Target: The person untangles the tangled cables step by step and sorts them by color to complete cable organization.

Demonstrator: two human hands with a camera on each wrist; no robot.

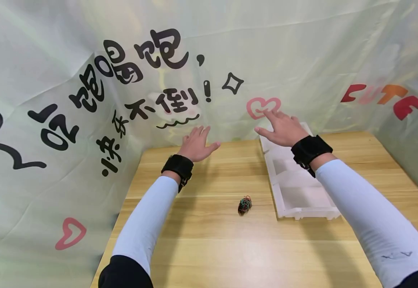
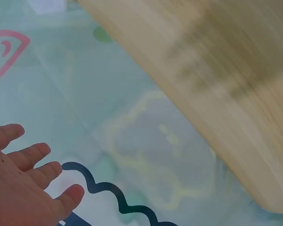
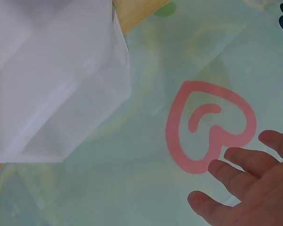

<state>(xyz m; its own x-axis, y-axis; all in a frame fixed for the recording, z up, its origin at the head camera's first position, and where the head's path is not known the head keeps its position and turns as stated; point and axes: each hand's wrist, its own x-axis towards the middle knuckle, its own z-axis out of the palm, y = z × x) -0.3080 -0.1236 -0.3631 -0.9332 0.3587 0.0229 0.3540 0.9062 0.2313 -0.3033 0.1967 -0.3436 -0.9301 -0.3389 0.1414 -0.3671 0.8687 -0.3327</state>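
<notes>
My left hand (image 1: 197, 146) hovers over the far left part of the wooden table (image 1: 209, 256), fingers spread, holding nothing. In the left wrist view its fingers (image 2: 42, 174) reach out in front of the printed cloth. My right hand (image 1: 284, 128) hangs above the far end of a white compartmented tray (image 1: 306, 212), also with spread fingers and nothing in them. The right wrist view shows those fingers (image 3: 236, 179) apart from the tray. A small tangled bundle of thin dark, red and green wires (image 1: 244, 205) lies on the table left of the tray, touched by neither hand.
A pale cloth (image 1: 288, 48) printed with black characters and coloured shapes hangs behind the table and along both sides. The tray stands on the right half of the table, its far end close to the back cloth, partly hidden by my right hand and forearm.
</notes>
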